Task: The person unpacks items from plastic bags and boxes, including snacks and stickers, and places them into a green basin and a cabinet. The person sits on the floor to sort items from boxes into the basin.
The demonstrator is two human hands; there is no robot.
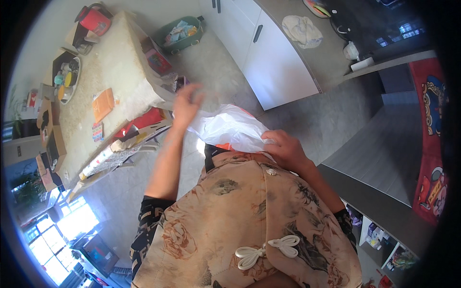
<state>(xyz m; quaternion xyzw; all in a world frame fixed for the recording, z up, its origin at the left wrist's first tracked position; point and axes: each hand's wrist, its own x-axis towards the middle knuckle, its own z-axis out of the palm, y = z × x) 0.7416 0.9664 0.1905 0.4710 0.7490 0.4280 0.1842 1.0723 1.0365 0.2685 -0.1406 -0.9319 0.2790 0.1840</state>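
Note:
A crumpled white plastic bag (230,126) with red-orange print hangs in front of my body at waist height. My right hand (286,149) grips its right edge, the fingers curled into the thin film. By the bag's upper left side, my left hand (188,104) is raised with its fingers apart and slightly blurred, and nothing shows in them. The bag's left edge passes close to that wrist; whether they touch is unclear. What the bag contains, if anything, is hidden by its folds.
To the left stands a covered table (126,64) bearing an orange packet (103,105), a round tray (77,82) of jars and a red kettle (94,19). Beyond is a green basket (194,37) on the floor. White cabinets (277,61) stand ahead under a counter with a cloth (302,31).

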